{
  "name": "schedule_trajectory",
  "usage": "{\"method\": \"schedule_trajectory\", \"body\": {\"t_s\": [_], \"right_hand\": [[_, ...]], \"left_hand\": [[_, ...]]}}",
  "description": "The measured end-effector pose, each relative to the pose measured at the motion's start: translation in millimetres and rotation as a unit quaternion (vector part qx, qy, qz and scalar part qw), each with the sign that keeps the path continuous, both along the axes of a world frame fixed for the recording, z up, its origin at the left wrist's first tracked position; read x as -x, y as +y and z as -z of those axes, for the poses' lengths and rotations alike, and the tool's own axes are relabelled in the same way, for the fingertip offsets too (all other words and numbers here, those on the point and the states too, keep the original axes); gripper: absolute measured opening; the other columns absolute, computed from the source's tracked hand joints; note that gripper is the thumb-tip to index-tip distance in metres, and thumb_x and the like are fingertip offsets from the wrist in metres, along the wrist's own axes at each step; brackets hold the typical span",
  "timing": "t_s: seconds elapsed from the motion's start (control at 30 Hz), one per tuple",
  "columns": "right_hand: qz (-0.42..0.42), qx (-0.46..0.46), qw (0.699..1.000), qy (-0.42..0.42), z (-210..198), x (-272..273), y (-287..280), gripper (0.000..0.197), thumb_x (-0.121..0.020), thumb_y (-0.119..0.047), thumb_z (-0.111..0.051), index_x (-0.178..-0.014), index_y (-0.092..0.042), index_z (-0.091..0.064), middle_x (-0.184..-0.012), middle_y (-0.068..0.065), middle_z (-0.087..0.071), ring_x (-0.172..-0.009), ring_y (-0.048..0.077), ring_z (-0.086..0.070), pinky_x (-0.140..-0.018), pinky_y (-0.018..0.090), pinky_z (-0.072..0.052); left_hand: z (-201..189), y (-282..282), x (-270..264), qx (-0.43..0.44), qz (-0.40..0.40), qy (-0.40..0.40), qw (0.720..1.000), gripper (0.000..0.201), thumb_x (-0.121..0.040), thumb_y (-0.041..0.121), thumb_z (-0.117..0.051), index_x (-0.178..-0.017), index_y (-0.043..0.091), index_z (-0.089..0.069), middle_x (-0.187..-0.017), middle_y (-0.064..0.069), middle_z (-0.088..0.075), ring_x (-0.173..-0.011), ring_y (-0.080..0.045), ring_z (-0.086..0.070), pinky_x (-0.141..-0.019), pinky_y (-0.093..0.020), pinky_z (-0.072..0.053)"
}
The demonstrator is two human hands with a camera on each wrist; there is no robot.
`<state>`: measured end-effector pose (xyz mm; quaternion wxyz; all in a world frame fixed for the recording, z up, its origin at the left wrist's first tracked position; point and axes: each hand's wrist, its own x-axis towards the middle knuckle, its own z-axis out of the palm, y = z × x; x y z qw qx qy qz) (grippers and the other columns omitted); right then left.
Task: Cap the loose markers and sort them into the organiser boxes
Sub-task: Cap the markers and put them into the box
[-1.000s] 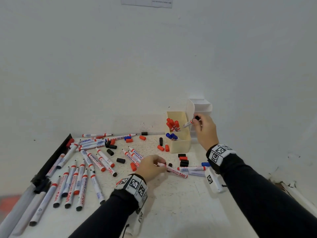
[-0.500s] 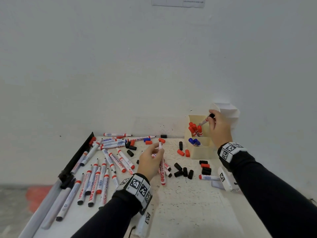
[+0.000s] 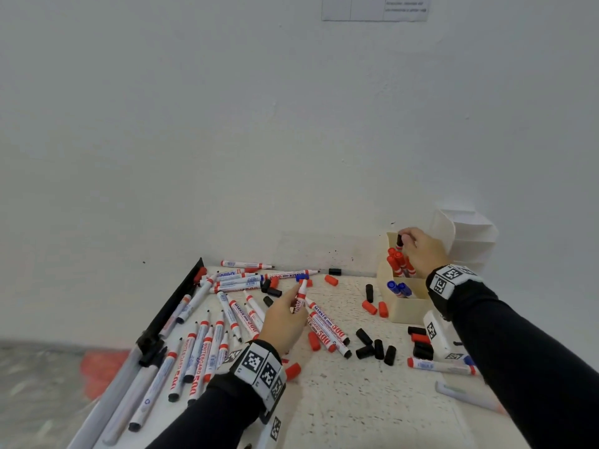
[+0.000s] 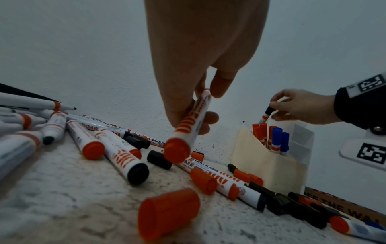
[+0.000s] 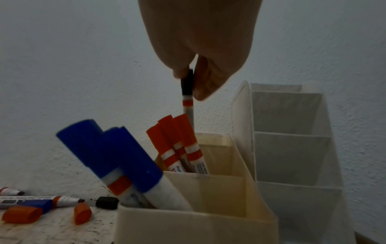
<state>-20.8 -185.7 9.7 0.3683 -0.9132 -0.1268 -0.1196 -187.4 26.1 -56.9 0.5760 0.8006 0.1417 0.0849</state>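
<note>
Right hand pinches a black-capped marker by its cap, upright for dropping into the cream organiser below it. Left hand grips an uncapped red marker clear of the desk, presumably for capping.

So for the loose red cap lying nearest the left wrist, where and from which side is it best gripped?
Probably across the round sides of the red cap, near its middle, coming from above. It lies on its side on the table, apart from the markers, with room for fingertips on either side; its open end then stays free.
</note>
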Motion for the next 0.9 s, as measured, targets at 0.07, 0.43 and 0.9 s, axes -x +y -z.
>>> {"method": "schedule_trajectory", "body": {"t_s": [0.07,0.43,0.9], "right_hand": [[-0.042,0.026,0.993,0.109,2.6,4.4,4.0,0.035,-0.101,-0.019,-0.026,-0.086,-0.004,-0.055,-0.075,0.007,-0.054,-0.070,0.020,-0.049,-0.055,0.017,-0.037],[-0.156,0.120,0.977,-0.087,9.3,77.3,60.0,0.018,-0.093,-0.018,-0.048,-0.100,-0.013,-0.064,-0.102,0.000,-0.059,-0.096,0.011,-0.051,-0.091,0.027,-0.043],[-0.279,0.212,0.925,0.146,79.5,161.6,91.6,0.019,-0.091,-0.022,-0.052,-0.108,-0.017,-0.059,-0.107,0.001,-0.058,-0.097,0.016,-0.056,-0.086,0.028,-0.046]], "left_hand": [[-1.5,4.4,2.2,-0.004,-0.004,0.008,1.000,0.048,-0.094,0.011,-0.050,-0.140,0.019,-0.039,-0.111,-0.001,-0.060,-0.069,-0.007,-0.060,-0.063,-0.018,-0.052],[-7.2,18.1,27.3,-0.094,-0.094,0.052,0.990,0.043,-0.090,0.025,-0.059,-0.131,0.016,-0.051,-0.122,-0.004,-0.062,-0.094,-0.010,-0.057,-0.091,-0.032,-0.053],[10.9,10.3,59.4,-0.135,-0.029,0.050,0.989,0.036,-0.093,0.018,-0.053,-0.129,0.017,-0.055,-0.120,-0.002,-0.062,-0.084,-0.005,-0.053,-0.074,-0.011,-0.043]]}}
